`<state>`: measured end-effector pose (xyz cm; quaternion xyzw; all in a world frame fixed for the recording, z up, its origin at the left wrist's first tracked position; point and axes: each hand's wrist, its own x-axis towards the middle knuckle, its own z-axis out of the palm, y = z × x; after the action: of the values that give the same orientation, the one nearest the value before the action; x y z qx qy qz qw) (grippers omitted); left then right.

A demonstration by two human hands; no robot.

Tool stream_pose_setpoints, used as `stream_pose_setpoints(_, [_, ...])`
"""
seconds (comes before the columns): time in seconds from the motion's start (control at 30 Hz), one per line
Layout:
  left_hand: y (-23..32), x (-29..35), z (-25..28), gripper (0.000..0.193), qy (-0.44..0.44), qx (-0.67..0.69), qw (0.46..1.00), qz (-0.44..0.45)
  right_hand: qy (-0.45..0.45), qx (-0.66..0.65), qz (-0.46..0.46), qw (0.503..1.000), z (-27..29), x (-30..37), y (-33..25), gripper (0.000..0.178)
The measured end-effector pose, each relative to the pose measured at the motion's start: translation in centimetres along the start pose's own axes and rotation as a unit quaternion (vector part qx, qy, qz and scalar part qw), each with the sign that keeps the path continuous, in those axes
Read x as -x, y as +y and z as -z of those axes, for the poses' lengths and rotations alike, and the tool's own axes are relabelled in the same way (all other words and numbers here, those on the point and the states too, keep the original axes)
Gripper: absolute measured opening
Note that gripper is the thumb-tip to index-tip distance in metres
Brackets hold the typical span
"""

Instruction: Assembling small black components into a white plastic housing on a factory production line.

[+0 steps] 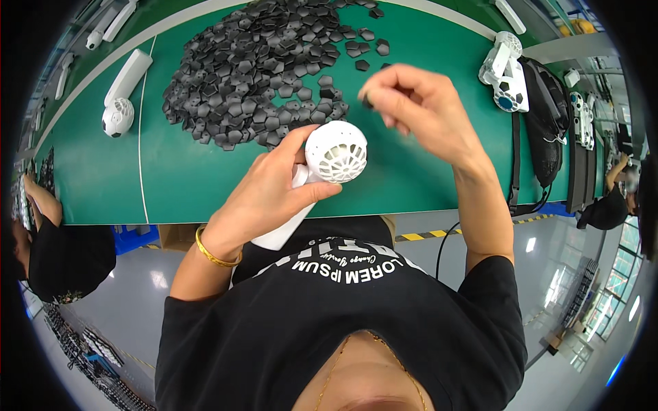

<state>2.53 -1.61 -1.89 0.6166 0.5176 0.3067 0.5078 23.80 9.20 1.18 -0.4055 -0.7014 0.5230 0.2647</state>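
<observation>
While gripped by the left hand (264, 195), white handheld fan (322, 171) sits near centre, handle slanting down-left, grille head (337, 152) up-right. Right hand (418, 109) hovers just right and farther, fingertips (370, 92) pinched narrowly on a small dark piece (368, 104), close above the grille. Black pile (260, 68) far left on the green table (171, 178).

Count, head view.

White handheld fans with grille heads: four seen clearly. One fan in hand (329, 161), one lying at the left of the green bench (123, 92), one upright at the right (506, 75), one partly cut off at the top left (103, 27).

Further white parts at the far right edge (581, 116): too small to count.

Black hexagonal plates: one large heap (253, 68), far too many to count, well over a hundred; several loose strays beside it (362, 65).

Black bag: one (545, 123).

Gold bangle: one (216, 255).

Other people at the bench: two, one per side.
</observation>
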Motion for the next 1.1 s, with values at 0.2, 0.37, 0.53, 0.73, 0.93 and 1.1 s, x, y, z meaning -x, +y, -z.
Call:
stream_pose_setpoints(0.2, [1.0,0.0,-0.1,0.065,0.007,-0.085,0.996,-0.041,-0.123,-0.094,-0.032,0.987,-0.5,1.6,0.3,0.012])
stream_pose_setpoints(0.37, [1.3,-0.4,0.0,0.067,-0.016,-0.083,0.996,-0.035,-0.179,-0.108,-0.041,0.977,0.4,1.2,0.9,0.012])
stream_pose_setpoints(0.53, [1.1,-0.4,0.1,0.067,-0.032,-0.071,0.996,-0.048,-0.218,-0.086,-0.012,0.972,0.7,0.6,1.2,0.013])
stream_pose_setpoints(0.73, [1.3,-0.8,0.5,0.068,-0.062,-0.076,0.995,-0.036,-0.263,-0.037,-0.026,0.964,1.2,-0.3,0.7,0.016])
stream_pose_setpoints(0.93, [1.0,-1.0,0.6,0.070,-0.065,-0.076,0.994,-0.043,-0.272,0.027,-0.054,0.960,1.4,-0.7,0.3,0.021])
stream_pose_setpoints(1.1, [1.6,-1.5,0.9,0.070,-0.081,-0.085,0.992,-0.037,-0.283,0.060,-0.021,0.957,1.6,-0.9,-0.1,0.025])
